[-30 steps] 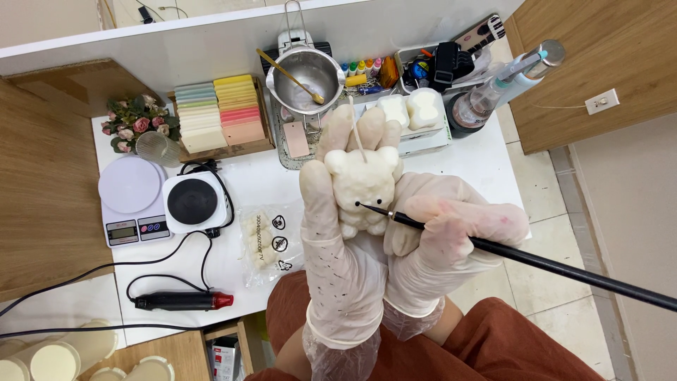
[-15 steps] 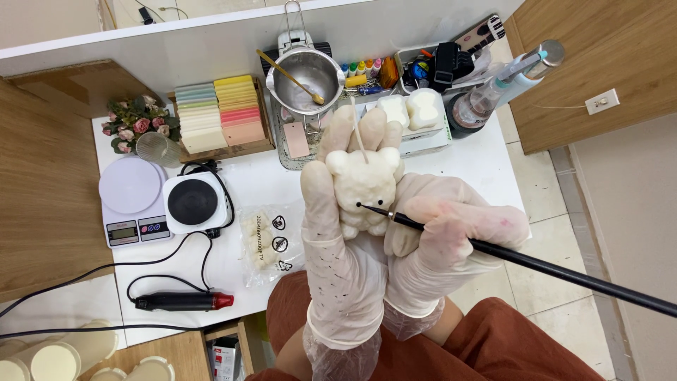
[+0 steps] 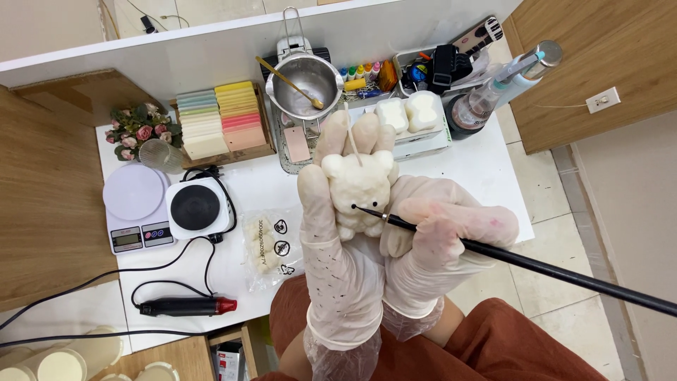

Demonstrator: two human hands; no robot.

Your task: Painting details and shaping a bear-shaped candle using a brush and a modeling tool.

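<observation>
Left hand (image 3: 338, 233) cradles the cream bear-shaped candle (image 3: 358, 189) above the white worktable (image 3: 486, 159), gloved fingers wrapped snug behind it so the face tilts up. Right hand (image 3: 437, 236) pinches a fine black paintbrush (image 3: 522, 262), tip touching the bear's face beside a painted eye dot

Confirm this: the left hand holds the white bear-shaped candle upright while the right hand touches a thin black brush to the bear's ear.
Not quite. The head view shows the left hand holding the white bear-shaped candle upright, and the right hand holding the thin black brush, but the tip meets the bear's face, beside a small black dot, not its ear.
</observation>
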